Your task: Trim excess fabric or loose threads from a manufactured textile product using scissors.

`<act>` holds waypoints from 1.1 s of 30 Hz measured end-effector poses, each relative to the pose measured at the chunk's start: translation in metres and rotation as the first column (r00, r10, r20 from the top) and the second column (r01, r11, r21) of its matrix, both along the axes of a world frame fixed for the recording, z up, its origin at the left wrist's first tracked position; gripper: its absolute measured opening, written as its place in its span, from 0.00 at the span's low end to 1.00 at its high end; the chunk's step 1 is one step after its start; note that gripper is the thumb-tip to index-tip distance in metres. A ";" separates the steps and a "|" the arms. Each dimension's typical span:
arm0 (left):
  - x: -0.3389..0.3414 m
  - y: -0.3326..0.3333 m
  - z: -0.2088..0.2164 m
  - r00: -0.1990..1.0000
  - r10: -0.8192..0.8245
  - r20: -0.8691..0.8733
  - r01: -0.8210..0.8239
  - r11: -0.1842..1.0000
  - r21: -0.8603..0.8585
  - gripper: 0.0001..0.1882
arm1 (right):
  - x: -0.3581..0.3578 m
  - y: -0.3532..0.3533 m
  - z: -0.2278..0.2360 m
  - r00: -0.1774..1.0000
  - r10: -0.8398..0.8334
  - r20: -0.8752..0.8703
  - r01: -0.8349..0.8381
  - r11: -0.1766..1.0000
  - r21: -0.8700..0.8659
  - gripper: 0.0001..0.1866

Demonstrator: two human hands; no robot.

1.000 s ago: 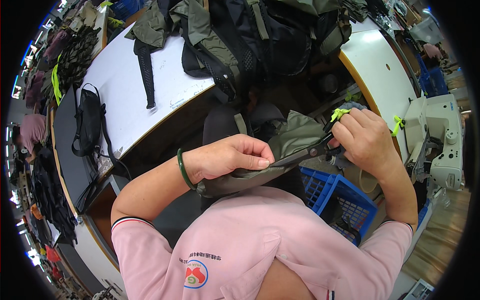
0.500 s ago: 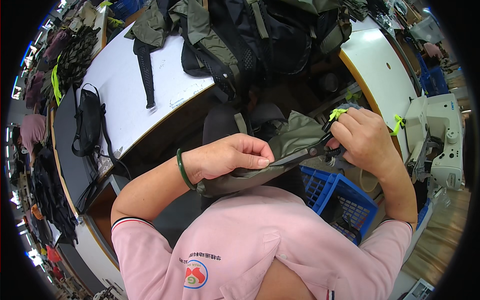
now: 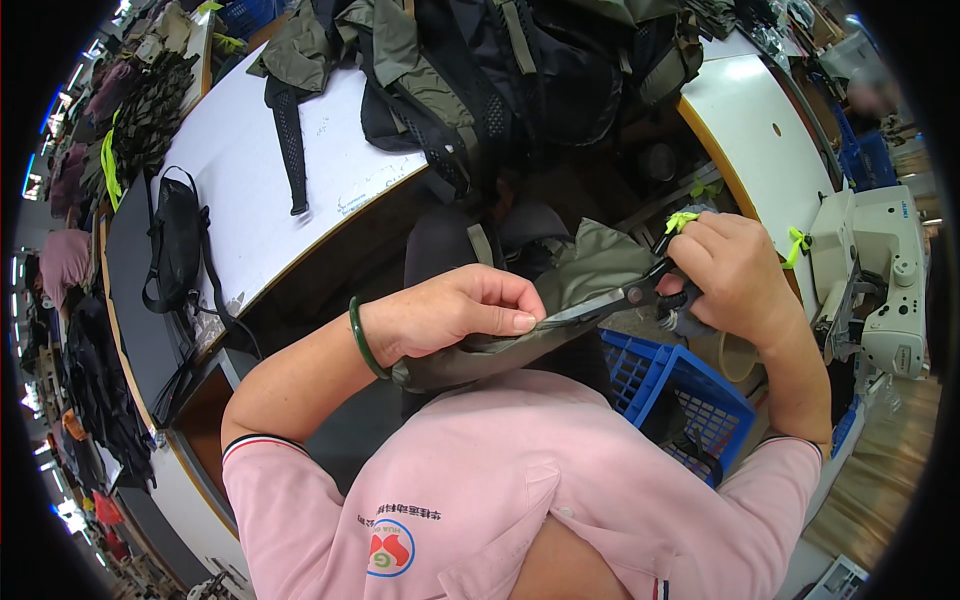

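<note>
My left hand (image 3: 478,308), with a green bangle on its wrist, pinches the edge of an olive-green fabric piece (image 3: 600,268) lying across my lap. In my right hand (image 3: 735,265) is a pair of scissors (image 3: 632,294) with black handles and a yellow-green strip tied on them. Their blades point left along the fabric edge, and the tips lie close beside my left fingertips. Part of the blades is hidden by the cloth, so I cannot tell how far apart they stand.
Black and olive backpacks (image 3: 500,80) are heaped on the curved white table (image 3: 235,190) ahead. A black pouch with straps (image 3: 178,240) lies at left. A blue plastic crate (image 3: 690,395) stands below my right arm. At right is a white sewing machine (image 3: 890,280).
The scissors have tilted slightly and their blades catch more light. My right hand has shifted a little, while my left keeps its pinch on the fabric.
</note>
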State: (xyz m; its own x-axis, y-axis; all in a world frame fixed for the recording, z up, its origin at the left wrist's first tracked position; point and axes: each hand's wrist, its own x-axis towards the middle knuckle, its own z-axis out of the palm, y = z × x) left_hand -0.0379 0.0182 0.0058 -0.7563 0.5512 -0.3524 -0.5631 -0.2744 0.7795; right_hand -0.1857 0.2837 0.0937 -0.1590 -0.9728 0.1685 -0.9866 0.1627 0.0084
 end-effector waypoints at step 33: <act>0.051 0.004 -0.037 0.474 -0.609 -0.635 -0.244 0.602 -0.760 0.07 | 0.098 -0.017 -0.141 0.303 -0.312 0.900 0.004 0.945 0.327 0.18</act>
